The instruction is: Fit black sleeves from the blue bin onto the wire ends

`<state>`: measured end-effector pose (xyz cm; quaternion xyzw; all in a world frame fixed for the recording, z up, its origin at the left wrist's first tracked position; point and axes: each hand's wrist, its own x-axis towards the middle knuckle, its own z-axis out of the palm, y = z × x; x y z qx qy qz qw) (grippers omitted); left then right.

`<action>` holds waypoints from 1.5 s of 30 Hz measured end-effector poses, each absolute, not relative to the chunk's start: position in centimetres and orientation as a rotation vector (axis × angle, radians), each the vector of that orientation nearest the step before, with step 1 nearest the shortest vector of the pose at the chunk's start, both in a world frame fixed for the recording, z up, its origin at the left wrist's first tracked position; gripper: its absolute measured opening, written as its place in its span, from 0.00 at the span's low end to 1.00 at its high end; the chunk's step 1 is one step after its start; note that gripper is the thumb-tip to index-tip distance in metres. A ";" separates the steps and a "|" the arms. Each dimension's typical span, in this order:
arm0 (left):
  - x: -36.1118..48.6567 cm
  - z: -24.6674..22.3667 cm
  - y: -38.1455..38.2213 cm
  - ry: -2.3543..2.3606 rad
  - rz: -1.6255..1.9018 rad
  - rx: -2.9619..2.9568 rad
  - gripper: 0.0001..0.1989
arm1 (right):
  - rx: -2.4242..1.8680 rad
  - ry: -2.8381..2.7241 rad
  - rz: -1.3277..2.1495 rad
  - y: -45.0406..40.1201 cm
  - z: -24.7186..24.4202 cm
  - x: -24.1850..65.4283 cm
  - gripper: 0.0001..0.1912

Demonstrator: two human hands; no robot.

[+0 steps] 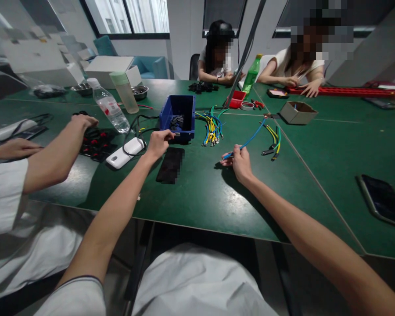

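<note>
My right hand (242, 164) is closed around a blue wire (254, 137), whose far end with a metal lug reaches up and to the right. My left hand (159, 145) is at the front left of a blue plastic bin (192, 116), fingers pinched together; whatever they hold is too small to make out. Small dark grey pieces (177, 123) lie inside the bin. Right of the bin is a bundle of yellow, green and blue wires (212, 127). A few yellow and green wires (276, 142) with black ends lie beyond my right hand.
A black phone (169, 166) lies below my left hand, another phone (385, 199) at the right. A white power bank (125, 153), a water bottle (110, 105) and a co-worker's arm (57, 153) are at the left. A small cardboard box (298, 113) stands at the back right.
</note>
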<state>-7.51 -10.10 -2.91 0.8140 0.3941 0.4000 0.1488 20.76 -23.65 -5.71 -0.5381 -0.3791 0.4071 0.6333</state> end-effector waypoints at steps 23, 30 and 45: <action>-4.1 -2.7 -13.4 0.814 0.999 2.629 0.14 | -1.222 -0.977 0.858 -23.3 -6.2 20.8 0.20; -3.6 -2.6 -14.0 0.797 0.910 2.671 0.10 | -1.228 -0.977 0.865 -23.2 -6.3 20.9 0.20; -3.6 -2.4 -14.3 0.804 0.815 2.699 0.09 | -1.289 -0.953 0.797 -23.1 -6.7 21.1 0.19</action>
